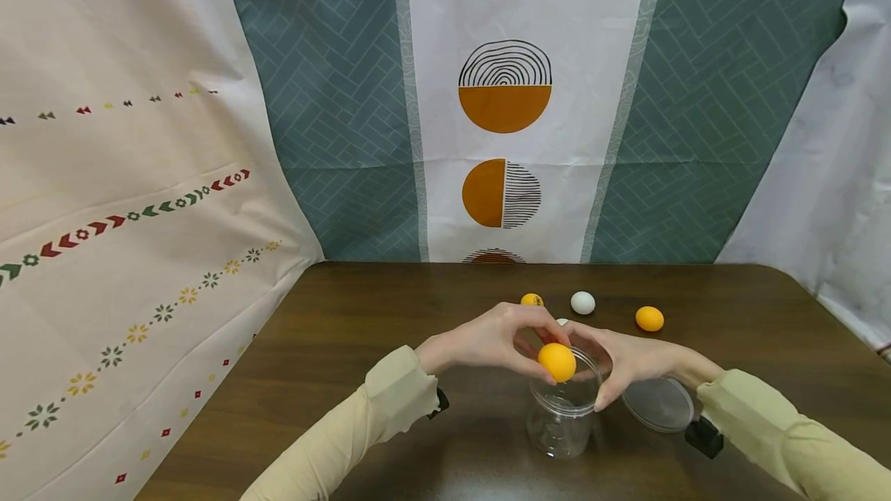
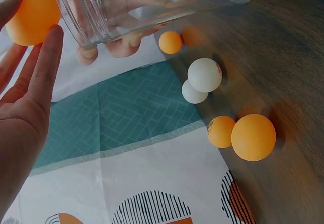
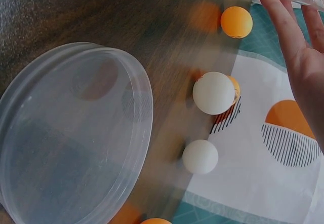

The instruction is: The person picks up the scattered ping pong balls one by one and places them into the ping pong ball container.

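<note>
Head view: lid (image 1: 658,404) beside jar (image 1: 562,416), balls (image 1: 582,302) behind.

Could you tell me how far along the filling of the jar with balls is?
Done: the lid is off, lying beside the clear jar, which looks empty. In hand: the left hand holds an orange ball over the mouth while the right hand steadies the rim. Left: several balls on the table.

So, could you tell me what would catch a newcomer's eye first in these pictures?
Probably the orange ball pinched in the left hand, right over the mouth of a clear plastic jar that the right hand steadies on the dark table. The jar's lid lies just right of it, and loose orange and white balls sit behind.
</note>
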Motion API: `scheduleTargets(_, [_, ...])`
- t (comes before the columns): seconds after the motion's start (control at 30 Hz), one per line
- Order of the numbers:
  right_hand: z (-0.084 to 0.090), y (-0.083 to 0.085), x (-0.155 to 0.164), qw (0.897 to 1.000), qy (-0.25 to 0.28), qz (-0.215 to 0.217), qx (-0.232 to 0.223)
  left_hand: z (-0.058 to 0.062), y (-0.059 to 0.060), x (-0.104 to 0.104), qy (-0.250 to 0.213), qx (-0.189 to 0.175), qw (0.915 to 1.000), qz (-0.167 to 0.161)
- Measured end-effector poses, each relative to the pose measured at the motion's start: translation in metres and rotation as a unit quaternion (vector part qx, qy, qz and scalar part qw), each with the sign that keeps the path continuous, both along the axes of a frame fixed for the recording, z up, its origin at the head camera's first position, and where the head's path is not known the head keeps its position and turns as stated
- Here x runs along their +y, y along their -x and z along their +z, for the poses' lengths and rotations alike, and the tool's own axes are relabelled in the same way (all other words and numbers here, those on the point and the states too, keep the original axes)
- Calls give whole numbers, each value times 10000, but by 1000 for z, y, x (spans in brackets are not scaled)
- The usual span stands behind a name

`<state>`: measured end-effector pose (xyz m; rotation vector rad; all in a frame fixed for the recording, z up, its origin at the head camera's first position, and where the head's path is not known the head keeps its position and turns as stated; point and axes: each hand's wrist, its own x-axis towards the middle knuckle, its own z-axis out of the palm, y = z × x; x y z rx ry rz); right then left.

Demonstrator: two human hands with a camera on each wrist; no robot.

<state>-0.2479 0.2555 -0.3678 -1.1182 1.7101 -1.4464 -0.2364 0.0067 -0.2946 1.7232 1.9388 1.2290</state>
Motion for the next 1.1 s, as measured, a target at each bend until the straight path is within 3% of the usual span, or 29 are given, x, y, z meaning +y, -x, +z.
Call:
scheduleTargets(0.27, [-1,-1,1,10000,-47,-65,-48,4,-3,-1,37,62,10000,-49])
scheduleTargets(0.5, [-1,-1,2,9999,-106,-125,-23,6,-6,-1,310,140,9993,142])
scheduleTargets(0.67, [-2,1,2,9999,-19,-61,87,8,-7,-1,375,38,9992,121])
scheduleTargets(0.87, [-1,1,1,9999,40,44,-115,8,-5,-1,370,-208,9991,59])
scheduleTargets(1.1, [-1,2,1,9999,70,89,-102,8,-5,-1,335,-51,9994,64])
